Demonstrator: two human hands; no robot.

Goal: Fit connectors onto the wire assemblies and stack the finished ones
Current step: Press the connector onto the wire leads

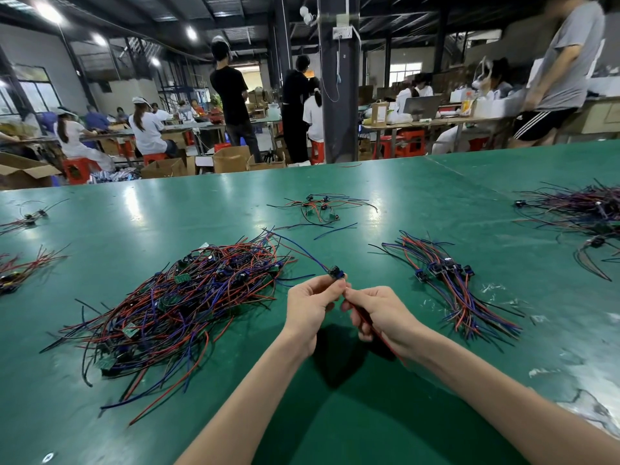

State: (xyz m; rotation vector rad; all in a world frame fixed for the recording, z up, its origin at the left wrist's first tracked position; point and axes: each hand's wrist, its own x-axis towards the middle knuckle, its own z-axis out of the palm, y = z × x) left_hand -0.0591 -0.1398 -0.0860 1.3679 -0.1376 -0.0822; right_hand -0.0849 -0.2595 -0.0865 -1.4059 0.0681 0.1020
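Observation:
My left hand (310, 305) pinches a small black and blue connector (335, 272) at the end of a wire assembly; its blue wire trails up and left toward the big tangled heap of red, blue and black wire assemblies (181, 307). Close beside it, my right hand (379, 312) grips a red wire (372, 325) that runs down under the palm. A neat stack of assemblies with connectors (449, 286) lies to the right of my hands on the green table (335, 414).
A small loose cluster of wires (318, 209) lies further back in the middle. More wire piles sit at the far right (583, 213) and the left edge (20, 270). Clear plastic scraps (496, 290) lie near the stack. People work at benches beyond the table.

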